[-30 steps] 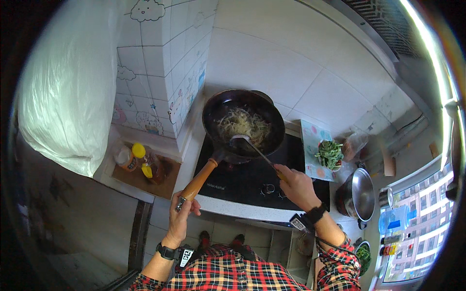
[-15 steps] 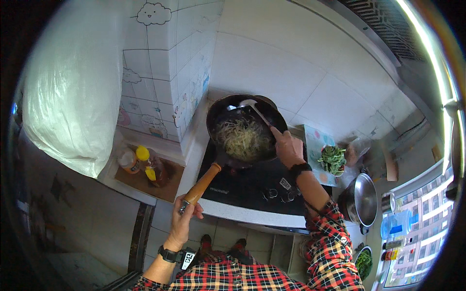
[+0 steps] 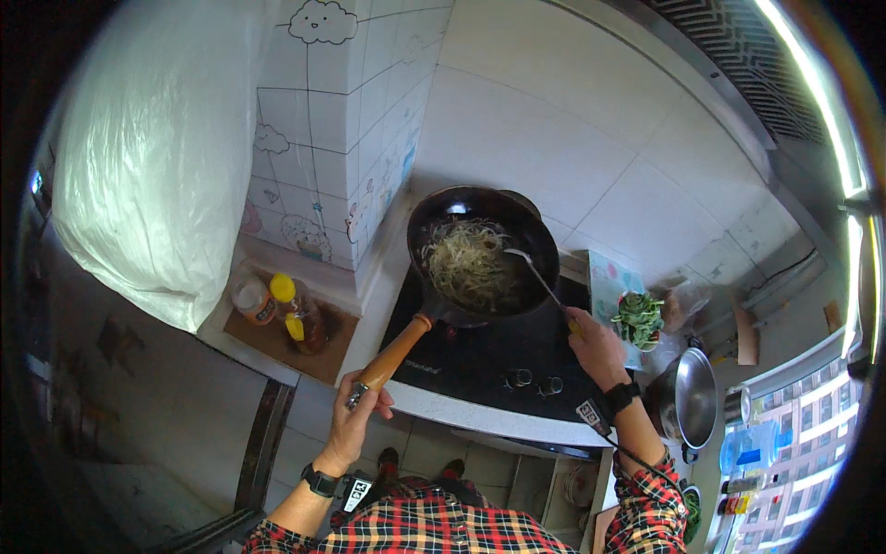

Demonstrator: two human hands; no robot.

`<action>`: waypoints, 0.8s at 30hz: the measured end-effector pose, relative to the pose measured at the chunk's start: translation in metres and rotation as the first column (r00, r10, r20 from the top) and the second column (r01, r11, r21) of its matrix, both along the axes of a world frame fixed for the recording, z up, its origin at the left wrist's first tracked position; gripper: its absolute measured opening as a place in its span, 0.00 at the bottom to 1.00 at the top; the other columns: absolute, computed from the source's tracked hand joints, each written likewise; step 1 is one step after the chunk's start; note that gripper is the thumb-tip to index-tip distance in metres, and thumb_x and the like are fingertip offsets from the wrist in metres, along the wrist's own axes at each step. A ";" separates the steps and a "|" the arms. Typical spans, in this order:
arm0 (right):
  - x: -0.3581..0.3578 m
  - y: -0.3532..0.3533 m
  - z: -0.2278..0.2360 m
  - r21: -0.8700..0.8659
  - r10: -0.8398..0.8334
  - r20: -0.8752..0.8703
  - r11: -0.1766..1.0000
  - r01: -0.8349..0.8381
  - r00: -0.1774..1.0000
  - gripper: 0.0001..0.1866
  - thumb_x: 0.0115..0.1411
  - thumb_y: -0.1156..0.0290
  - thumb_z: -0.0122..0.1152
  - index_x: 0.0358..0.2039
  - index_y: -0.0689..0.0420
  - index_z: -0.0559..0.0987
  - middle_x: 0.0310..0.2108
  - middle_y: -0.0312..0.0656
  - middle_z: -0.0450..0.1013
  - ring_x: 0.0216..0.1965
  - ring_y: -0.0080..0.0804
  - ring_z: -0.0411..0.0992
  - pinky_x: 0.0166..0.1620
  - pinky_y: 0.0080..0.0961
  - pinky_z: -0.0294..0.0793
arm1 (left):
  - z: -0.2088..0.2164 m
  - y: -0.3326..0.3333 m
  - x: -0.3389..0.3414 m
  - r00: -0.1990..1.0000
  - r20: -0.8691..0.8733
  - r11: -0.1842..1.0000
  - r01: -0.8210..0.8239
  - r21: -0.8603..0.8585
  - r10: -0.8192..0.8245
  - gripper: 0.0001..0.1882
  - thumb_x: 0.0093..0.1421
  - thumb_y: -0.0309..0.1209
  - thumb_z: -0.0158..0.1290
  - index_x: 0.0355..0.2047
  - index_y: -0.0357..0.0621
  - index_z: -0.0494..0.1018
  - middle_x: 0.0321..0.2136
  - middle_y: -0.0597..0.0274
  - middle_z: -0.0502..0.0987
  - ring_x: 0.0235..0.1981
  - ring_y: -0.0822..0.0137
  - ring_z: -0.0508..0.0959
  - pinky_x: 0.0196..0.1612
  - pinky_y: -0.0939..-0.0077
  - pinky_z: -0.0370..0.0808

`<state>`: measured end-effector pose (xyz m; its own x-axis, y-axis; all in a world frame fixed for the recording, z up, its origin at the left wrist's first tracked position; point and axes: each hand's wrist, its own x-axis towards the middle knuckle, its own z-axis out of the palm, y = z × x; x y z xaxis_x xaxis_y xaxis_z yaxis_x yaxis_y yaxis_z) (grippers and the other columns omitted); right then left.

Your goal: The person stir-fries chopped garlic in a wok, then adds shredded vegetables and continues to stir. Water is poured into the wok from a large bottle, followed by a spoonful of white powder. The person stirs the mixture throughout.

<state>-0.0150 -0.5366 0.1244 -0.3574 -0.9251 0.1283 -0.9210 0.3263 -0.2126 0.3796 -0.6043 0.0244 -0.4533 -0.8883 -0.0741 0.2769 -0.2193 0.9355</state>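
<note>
A dark wok (image 3: 540, 235) sits tilted over the black cooktop (image 3: 443, 355), with a heap of pale, thin shreds of food (image 3: 471, 258) inside. My left hand (image 3: 355, 411) is wrapped round the end of the wok's wooden handle (image 3: 401, 351). In my right hand (image 3: 598, 349), to the right of the wok, is the handle of a metal wok spatula (image 3: 543, 282). Its head lies at the right side of the food, partly hidden, so its full shape does not show.
Bottles with yellow caps (image 3: 300, 319) and a jar (image 3: 252, 300) stand on a brown board at left. Right of the cooktop are a bowl of green leaves (image 3: 639, 319) and a steel pot (image 3: 694, 397). A big white plastic bag (image 3: 152, 175) hangs at upper left.
My right hand has drawn the spatula from the wok's far side back to the right and nearer me. The shreds lie farther toward the wok's far side. My left hand keeps its grip.
</note>
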 end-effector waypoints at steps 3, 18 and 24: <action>0.010 0.013 0.004 -0.063 0.013 0.143 0.998 -0.004 0.990 0.23 0.56 0.69 0.56 0.54 0.46 0.73 0.38 0.53 0.78 0.38 0.55 0.76 0.40 0.47 0.75 | 0.002 0.000 -0.001 1.000 -0.001 1.000 -0.004 0.010 0.004 0.25 0.67 0.46 0.51 0.53 0.40 0.61 0.32 0.59 0.75 0.30 0.71 0.75 0.40 0.75 0.74; 0.031 -0.122 -0.030 -0.160 -0.037 0.171 0.985 0.065 0.985 0.22 0.53 0.67 0.59 0.51 0.48 0.76 0.38 0.54 0.77 0.43 0.55 0.75 0.46 0.45 0.74 | -0.001 -0.001 -0.001 1.000 0.005 1.000 -0.011 0.011 0.011 0.25 0.67 0.45 0.50 0.54 0.39 0.61 0.32 0.58 0.75 0.31 0.70 0.75 0.39 0.74 0.75; 0.064 -0.100 -0.026 -0.098 0.146 -0.002 0.984 -0.145 0.989 0.21 0.57 0.68 0.55 0.52 0.46 0.70 0.28 0.54 0.77 0.31 0.57 0.76 0.34 0.50 0.76 | -0.003 -0.002 -0.001 1.000 -0.010 1.000 0.005 0.002 -0.005 0.27 0.67 0.46 0.50 0.55 0.39 0.60 0.33 0.58 0.75 0.31 0.70 0.75 0.41 0.73 0.74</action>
